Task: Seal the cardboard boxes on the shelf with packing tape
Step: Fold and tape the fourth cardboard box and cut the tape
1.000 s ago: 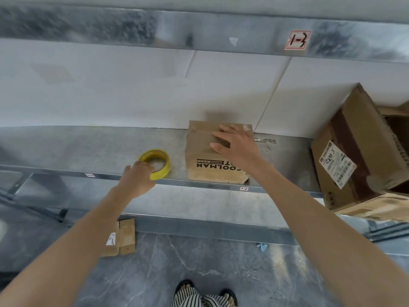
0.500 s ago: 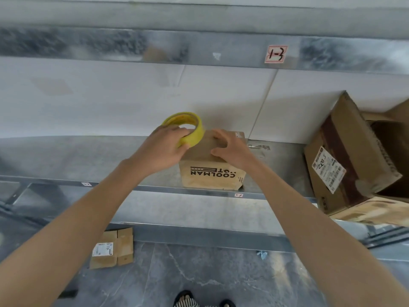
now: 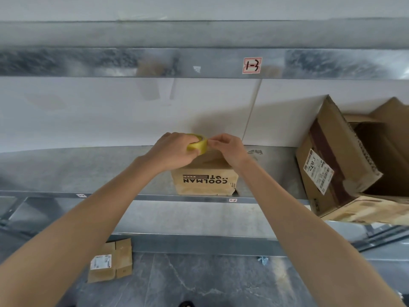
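Note:
A small brown cardboard box printed "COOLMAN" upside down stands at the front of the metal shelf. Just above its top, my left hand grips a yellow roll of packing tape. My right hand meets the roll from the right, its fingertips pinching at the roll's edge. Whether a strip of tape is pulled free cannot be made out. Both hands hide most of the box's top.
A large open cardboard box with a white label lies tipped at the shelf's right end. A flattened carton lies on the grey floor below. An upper shelf beam with a "1-3" tag runs overhead. A white wall backs the shelf.
My left hand lifted the yellow roll off the shelf and carried it right, over the box. My right hand left the box top and came up to the roll.

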Motion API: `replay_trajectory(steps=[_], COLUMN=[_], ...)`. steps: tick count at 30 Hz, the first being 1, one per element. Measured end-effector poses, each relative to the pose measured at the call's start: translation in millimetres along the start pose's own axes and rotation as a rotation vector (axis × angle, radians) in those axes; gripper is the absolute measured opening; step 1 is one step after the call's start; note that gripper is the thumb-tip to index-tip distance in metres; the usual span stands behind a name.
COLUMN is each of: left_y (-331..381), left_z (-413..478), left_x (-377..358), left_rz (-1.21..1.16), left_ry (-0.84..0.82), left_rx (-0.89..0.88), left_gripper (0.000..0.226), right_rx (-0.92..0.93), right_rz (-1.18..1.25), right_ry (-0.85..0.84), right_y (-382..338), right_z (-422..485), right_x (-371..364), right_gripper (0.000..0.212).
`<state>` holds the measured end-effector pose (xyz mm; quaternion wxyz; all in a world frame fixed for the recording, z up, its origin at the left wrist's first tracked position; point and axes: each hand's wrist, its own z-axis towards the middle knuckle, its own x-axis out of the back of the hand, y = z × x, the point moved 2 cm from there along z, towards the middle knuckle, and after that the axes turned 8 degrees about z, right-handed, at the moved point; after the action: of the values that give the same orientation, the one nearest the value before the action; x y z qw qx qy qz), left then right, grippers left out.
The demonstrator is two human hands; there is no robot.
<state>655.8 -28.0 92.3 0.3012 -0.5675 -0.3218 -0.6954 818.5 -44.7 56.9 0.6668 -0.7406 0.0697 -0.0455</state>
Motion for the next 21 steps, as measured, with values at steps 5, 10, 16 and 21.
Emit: replay_trajectory(steps=[5,10,16,21], left_y=[-12,-14,-20,-33], left_z=[1,14,30,23], left_x=[6,17,23,18], left_rz=[0.007,-0.063,0.082,-0.244], left_ry=[0.014,-0.035,-0.076,-0.108], left_rx=[0.055,0.126,0.223,0.298], left_gripper=[0.037,0.046,0.052,0.063], right_rx=[-0.029,-0.015,-0.046,-0.068], right_rz=[-0.083,-0.048,-0.026,0.136], right_ry=[0.040,0.032,0.061,0.121], right_y=[3,4,6,7], right_z=[2,2,4,6], right_x=[0,0,7,14], right_gripper=[0.004,0.019,0.024,0.023])
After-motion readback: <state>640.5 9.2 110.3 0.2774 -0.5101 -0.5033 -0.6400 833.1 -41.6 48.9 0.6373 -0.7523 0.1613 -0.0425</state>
